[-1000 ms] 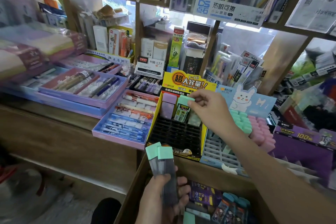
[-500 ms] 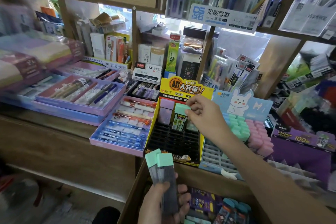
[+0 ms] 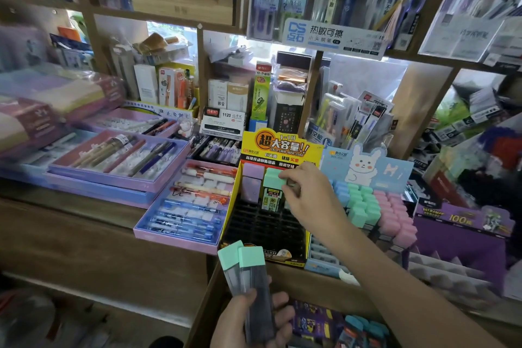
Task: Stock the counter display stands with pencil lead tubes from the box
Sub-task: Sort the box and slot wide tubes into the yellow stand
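Right hand (image 3: 308, 198) pinches a green-capped tube (image 3: 273, 181) in the back row of the stand (image 3: 265, 227) — keep it upright, press until it seats. Left hand (image 3: 248, 322) grips two spare tubes (image 3: 250, 271) above the box (image 3: 316, 288).

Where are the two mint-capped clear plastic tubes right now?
Head view, bottom centre: the left hand grips the two mint-capped clear plastic tubes, caps up, just in front of the yellow cardboard display stand.
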`<state>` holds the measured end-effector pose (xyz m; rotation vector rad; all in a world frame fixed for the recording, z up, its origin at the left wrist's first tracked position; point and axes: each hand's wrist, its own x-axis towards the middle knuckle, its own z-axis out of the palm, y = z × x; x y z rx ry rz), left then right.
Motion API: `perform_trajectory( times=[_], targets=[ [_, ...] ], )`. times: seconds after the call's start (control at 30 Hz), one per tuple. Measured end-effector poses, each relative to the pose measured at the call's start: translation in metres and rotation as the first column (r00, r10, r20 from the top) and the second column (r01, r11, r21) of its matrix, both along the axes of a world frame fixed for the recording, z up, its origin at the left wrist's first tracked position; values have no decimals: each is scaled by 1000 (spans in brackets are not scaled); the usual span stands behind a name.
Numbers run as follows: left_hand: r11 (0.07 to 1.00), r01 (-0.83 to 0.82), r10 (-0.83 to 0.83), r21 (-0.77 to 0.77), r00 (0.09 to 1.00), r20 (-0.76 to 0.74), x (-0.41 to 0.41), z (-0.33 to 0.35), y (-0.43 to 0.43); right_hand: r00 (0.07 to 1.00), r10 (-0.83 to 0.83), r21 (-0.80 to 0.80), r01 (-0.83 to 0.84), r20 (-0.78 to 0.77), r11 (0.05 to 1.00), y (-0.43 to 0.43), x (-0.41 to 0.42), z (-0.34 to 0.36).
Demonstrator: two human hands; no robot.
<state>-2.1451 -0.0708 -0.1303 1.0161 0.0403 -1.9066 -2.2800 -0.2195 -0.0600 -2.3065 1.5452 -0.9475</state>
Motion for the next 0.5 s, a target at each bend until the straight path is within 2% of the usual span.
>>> perform_trajectory(
  times=[0.1, 0.2, 0.37, 0.5],
  targets=[
    [996, -33, 39, -84, 996, 75, 3, 5, 9, 969, 2, 93, -26, 248, 995, 29, -6, -3],
    [994, -47, 48, -95, 999, 5, 5, 13, 16, 902, -1, 195, -92, 431, 976, 66, -18, -13],
    [995, -81, 80, -50, 997, -16, -5, 13, 14, 847, -84, 413, -167, 525, 895, 110, -39, -34],
    [992, -9, 16, -125, 998, 58, -11, 2, 15, 791, -135, 499, -234, 597, 834, 121, -39, -48]
  ],
)
